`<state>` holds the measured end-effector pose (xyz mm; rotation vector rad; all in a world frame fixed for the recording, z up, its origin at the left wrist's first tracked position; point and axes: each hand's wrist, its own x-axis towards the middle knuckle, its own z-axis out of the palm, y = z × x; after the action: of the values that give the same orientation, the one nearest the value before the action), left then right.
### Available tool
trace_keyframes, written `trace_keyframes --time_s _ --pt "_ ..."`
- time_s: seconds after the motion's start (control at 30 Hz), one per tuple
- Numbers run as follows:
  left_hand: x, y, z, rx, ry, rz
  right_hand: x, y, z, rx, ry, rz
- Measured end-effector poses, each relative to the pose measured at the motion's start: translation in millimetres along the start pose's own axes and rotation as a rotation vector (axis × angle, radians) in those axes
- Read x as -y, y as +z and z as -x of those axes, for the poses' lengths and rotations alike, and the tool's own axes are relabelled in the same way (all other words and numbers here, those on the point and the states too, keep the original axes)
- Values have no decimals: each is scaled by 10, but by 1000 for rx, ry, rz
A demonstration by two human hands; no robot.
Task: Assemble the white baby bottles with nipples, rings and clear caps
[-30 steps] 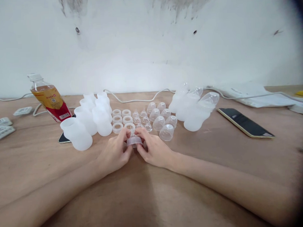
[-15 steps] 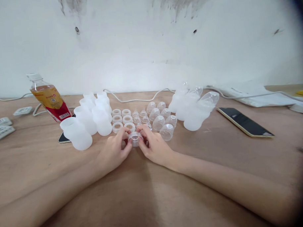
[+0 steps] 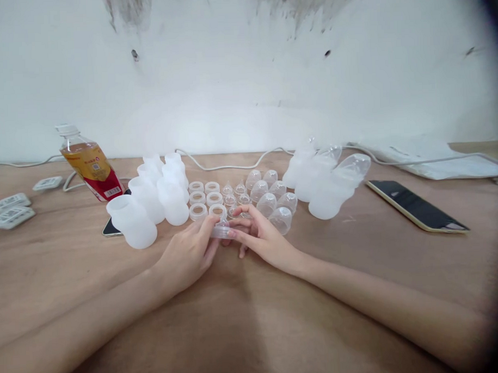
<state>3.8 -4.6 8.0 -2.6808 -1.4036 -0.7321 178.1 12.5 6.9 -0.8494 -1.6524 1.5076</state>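
Right hand (image 3: 271, 244) since spread, thumb against collar (image 3: 220, 232) pinched by left hand (image 3: 186, 247) at 9 o'clock; nipple (image 3: 223, 222) seemingly being seated, steadiness needed.

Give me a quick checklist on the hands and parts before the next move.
1. Left hand gripping the clear piece: ok.
2. Right hand closed around it: not ok; thumb at its edge, fingers spread.
3. Piece fully seated together: cannot tell, fingers cover it.
4. Right hand off the nearest dome: cannot tell, they overlap in view.
5. Rings lying flat: ok.
6. Drink bottle capped: ok.
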Motion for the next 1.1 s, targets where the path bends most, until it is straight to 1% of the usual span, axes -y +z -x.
trace_keyframes --time_s 0.03,0.1,0.2,0.23,0.27,0.3,0.33,0.37,0.4,0.43,0.47,0.57,0.63,0.7,0.77,0.8,0.83,0.9,0.93,1.0,1.1 --pt "-15 -33 -6 11 2 -26 -10 -7 -10 6 21 -67" --pt "-49 -137 -8 -4 27 -92 -17 -24 -14 7 47 -135" --pt "-71 -368 65 -66 97 -127 -12 -63 12 6 65 -145" --pt "-58 -450 115 -117 101 -114 -10 -79 25 4 74 -143" --pt "-32 -525 176 -225 74 -101 -10 -93 37 6 85 -142" --pt "11 -587 241 -373 -8 -98 -10 -105 48 15 99 -140" --pt "70 -632 307 -497 -155 -121 -10 -113 55 28 110 -136" --pt "145 -657 369 -558 -309 -148 -10 -117 59 43 118 -130" --pt "235 -661 424 -521 -423 -160 -9 -117 60 54 125 -121" --pt "335 -645 470 -527 -505 -137 -8 -115 60 58 129 -110" --pt "438 -614 507 -556 -536 -104 -6 -111 59 56 129 -103" --pt "692 -487 585 -400 -593 -32 -5 -105 60 45 109 -114" --pt "755 -438 628 -344 -587 -13 -11 -115 74 53 88 -120" --pt "717 -443 663 -355 -583 6 -17 -132 95 52 81 -122" --pt "601 -480 660 -373 -567 24 -20 -147 116 24 87 -126" --pt "527 -498 633 -361 -532 33 -20 -150 124 3 89 -133" --pt "451 -507 586 -329 -477 59 -18 -149 128 -18 88 -142" --pt "310 -491 441 -253 -312 142 -13 -140 128 -56 83 -164" --pt "252 -463 355 -206 -264 174 -11 -134 126 -70 82 -178" --pt "171 -380 193 -135 -224 197 -7 -121 118 -90 86 -203" --pt "132 -244 54 -101 -248 183 -4 -116 111 -103 92 -218"
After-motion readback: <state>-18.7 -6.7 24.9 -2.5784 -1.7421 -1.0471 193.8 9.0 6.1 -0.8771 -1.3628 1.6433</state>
